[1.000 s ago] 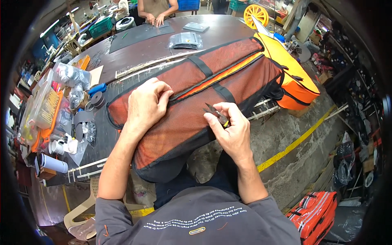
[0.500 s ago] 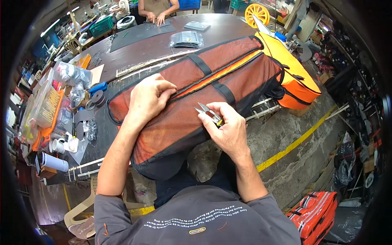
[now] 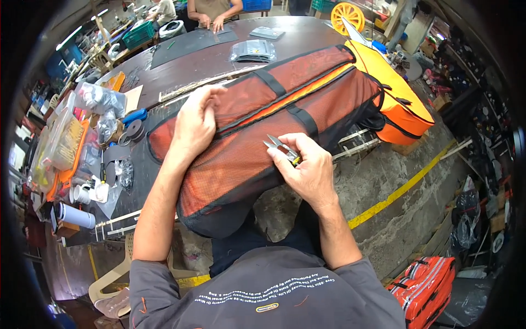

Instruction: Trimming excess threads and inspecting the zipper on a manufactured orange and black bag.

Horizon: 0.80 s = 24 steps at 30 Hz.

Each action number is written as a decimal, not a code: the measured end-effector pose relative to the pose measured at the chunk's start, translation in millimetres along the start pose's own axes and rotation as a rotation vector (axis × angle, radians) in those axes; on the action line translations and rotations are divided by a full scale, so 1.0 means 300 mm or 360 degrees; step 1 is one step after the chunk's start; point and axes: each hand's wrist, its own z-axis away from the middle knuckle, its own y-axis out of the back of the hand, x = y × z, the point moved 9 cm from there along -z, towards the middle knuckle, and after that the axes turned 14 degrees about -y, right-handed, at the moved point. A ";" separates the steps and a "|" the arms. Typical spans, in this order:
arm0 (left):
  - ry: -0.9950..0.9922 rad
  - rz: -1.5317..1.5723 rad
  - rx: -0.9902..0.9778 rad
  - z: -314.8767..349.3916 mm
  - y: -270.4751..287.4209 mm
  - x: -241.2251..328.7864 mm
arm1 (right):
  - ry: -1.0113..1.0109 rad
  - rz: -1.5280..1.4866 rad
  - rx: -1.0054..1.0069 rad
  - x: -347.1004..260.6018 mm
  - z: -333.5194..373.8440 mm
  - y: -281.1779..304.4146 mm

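One red mesh bag (image 3: 246, 145) lies across the near edge of the worktop (image 3: 211, 57), the grip of the left hand (image 3: 196, 123) loosely parted with nothing visible in it, that of the right hand (image 3: 308, 169) closed around small snips (image 3: 281, 147). Soft-looking, likely light and prone to sag, the bag should lift best by its black webbing straps (image 3: 303, 120), not its snag-prone mesh.
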 end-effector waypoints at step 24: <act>-0.0201 -0.0432 -0.0266 -0.030 0.002 0.097 | -0.0187 0.0239 0.0270 0.136 -0.192 0.215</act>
